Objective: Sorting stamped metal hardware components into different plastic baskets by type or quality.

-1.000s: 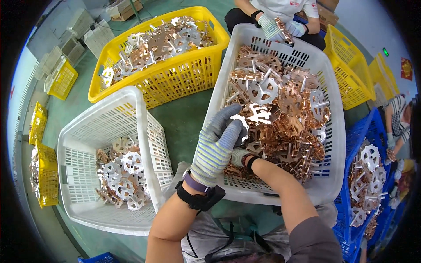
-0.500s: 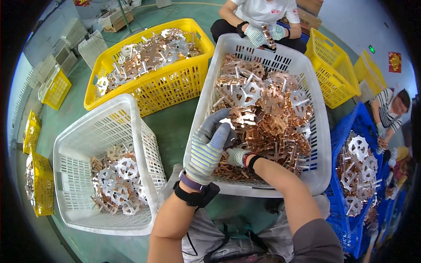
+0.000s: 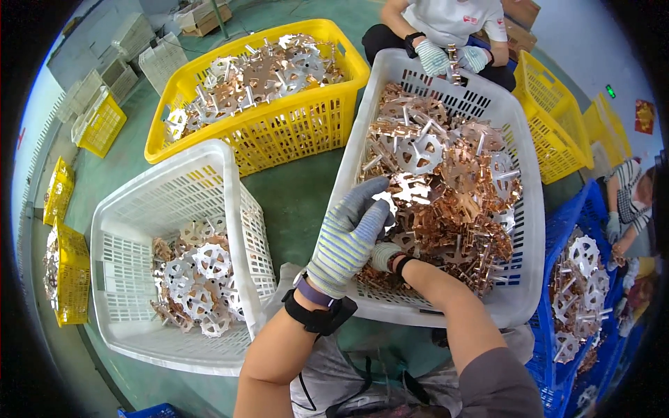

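Note:
A white slatted basket (image 3: 535, 275) in front of me holds a heap of copper-coloured and silver stamped metal parts (image 3: 453, 202). Over its near left side, my left hand (image 3: 345, 233), in a striped grey-palmed glove, pinches a bright, shiny metal part (image 3: 385, 203) between thumb and fingers. My right hand (image 3: 385, 256), gloved too, reaches low into the heap beside it; its fingers are hidden by the parts and my left hand. Silver toothed discs (image 3: 419, 153) with rods lie on top of the pile.
To the left, another white basket (image 3: 101, 279) holds fewer parts. A full yellow basket (image 3: 300, 132) stands behind it. At the far end, a co-worker's gloved hands (image 3: 453, 59) hold a stack of parts. Blue baskets (image 3: 543, 334) with parts stand at right, near another person (image 3: 631, 191).
My view has shifted, so the baskets sit further right in the picture. Both my hands keep nearly the same place at the heap, the left still pinching the shiny part.

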